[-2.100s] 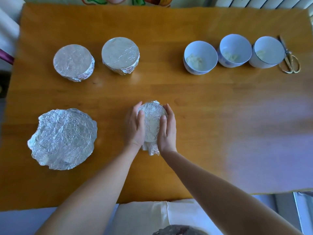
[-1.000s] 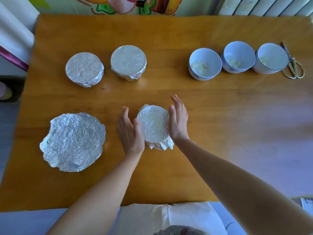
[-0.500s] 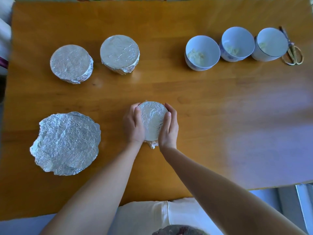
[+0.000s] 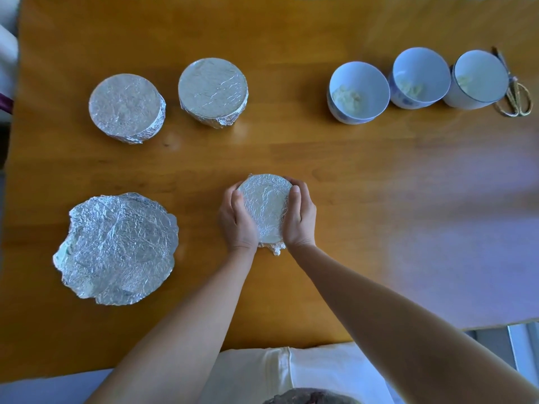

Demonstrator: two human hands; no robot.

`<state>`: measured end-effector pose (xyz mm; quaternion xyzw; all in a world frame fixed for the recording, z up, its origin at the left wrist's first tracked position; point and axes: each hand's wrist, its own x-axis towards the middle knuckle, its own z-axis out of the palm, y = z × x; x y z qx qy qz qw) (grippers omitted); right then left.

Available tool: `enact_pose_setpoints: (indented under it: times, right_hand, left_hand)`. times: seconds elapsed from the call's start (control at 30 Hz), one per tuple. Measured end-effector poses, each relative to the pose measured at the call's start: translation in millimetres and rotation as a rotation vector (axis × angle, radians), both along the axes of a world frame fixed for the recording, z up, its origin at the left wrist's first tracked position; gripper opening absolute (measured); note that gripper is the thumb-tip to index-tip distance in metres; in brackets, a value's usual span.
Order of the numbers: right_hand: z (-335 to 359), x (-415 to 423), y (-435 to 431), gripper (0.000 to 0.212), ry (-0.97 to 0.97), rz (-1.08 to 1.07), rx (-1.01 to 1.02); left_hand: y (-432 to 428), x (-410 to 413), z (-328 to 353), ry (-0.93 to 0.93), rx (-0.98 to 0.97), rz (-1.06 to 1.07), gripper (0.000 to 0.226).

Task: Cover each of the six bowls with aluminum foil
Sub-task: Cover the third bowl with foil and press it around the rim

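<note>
You have six round bowls before you on one orange-brown wooden table. Three wear crinkled silver aluminium foil: far-left covered bowl, second covered bowl, near covered bowl. Three white ceramic ones stand open, each with pale food inside: first open bowl, middle open bowl, right open bowl. One loose crumpled silver foil sheet. One pair of gold-coloured metal scissors. Two bare hands: left hand, right hand.

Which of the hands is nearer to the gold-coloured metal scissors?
Right. The right hand grips the silver foil-covered round bowl on the side toward the scissors; the left hand grips its opposite side, farther away.
</note>
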<state>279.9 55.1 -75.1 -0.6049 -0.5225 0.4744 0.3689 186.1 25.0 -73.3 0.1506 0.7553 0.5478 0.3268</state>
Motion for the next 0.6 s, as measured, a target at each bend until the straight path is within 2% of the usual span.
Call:
enact_pose_setpoints:
  times: [0.07, 0.13, 0.27, 0.3, 0.37, 0.43, 0.5, 0.6]
  right_hand:
    - [-1, 0, 3, 0.048, -0.007, 0.024, 0.006]
    - [-3, 1, 6, 0.048, -0.03, 0.059, 0.015]
    - [-4, 2, 13, 0.054, -0.112, 0.167, 0.032]
    - [-4, 2, 16, 0.058, -0.134, 0.203, 0.044]
    - [0, 4, 19, 0.062, -0.175, 0.281, 0.075]
    - [5, 7, 22, 0.064, -0.2, 0.306, 0.082]
    - [10, 10, 20, 0.064, -0.201, 0.25, 0.097]
    - [15, 10, 5, 0.06, -0.148, 0.161, 0.116]
  left_hand:
    - [-1, 0, 1, 0.003, 0.001, -0.005, 0.049]
    - [-4, -3, -2, 0.025, -0.014, -0.032, 0.032]
    - [-11, -14, -6, 0.115, -0.059, -0.145, 0.027]
    - [-14, -16, -5, 0.175, -0.106, -0.17, 0.031]
    - [-23, -20, 2, 0.248, -0.202, -0.168, 0.059]
    - [-28, -27, 4, 0.32, -0.203, -0.145, 0.075]
    - [-26, -31, 8, 0.389, -0.109, -0.177, 0.072]
    - [-12, -28, 12, 0.416, 0.003, -0.374, 0.066]
